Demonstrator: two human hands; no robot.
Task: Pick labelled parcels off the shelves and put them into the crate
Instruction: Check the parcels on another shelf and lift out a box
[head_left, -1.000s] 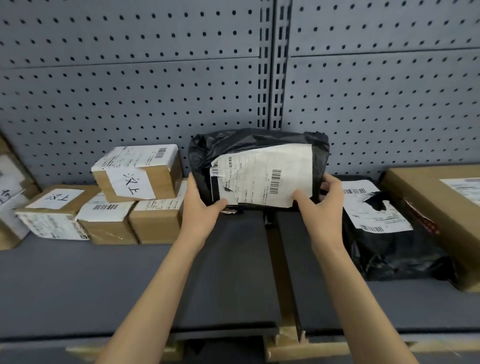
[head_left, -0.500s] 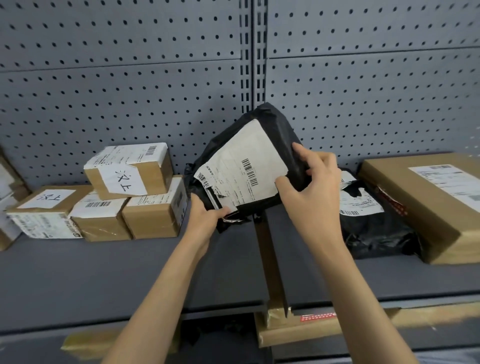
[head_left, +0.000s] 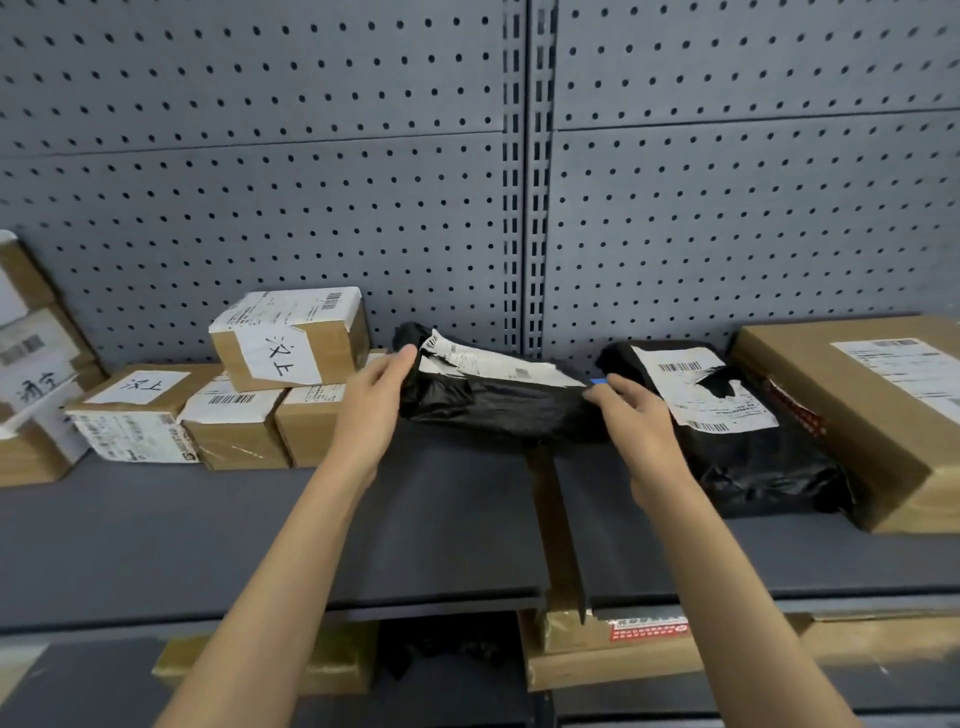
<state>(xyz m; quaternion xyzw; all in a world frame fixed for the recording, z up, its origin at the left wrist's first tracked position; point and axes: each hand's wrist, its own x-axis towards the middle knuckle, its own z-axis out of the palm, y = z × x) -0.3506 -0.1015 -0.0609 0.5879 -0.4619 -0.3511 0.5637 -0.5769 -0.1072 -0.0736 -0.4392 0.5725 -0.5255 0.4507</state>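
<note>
A black plastic parcel (head_left: 498, 410) with a torn white shipping label on top lies flat near the back of the grey shelf (head_left: 208, 535). My left hand (head_left: 371, 410) holds its left end, thumb over the top edge. My right hand (head_left: 631, 421) grips its right end. No crate is in view.
A second black labelled parcel (head_left: 748, 452) lies right of my right hand, with a large cardboard box (head_left: 878, 415) beyond it. Several small labelled cardboard boxes (head_left: 234, 410) are stacked on the left. Grey pegboard (head_left: 311, 208) backs the shelf. More boxes sit on the lower shelf.
The black parcel was held upright and tilted with its label facing me; it now lies flat and low on the shelf, both hands still at its ends.
</note>
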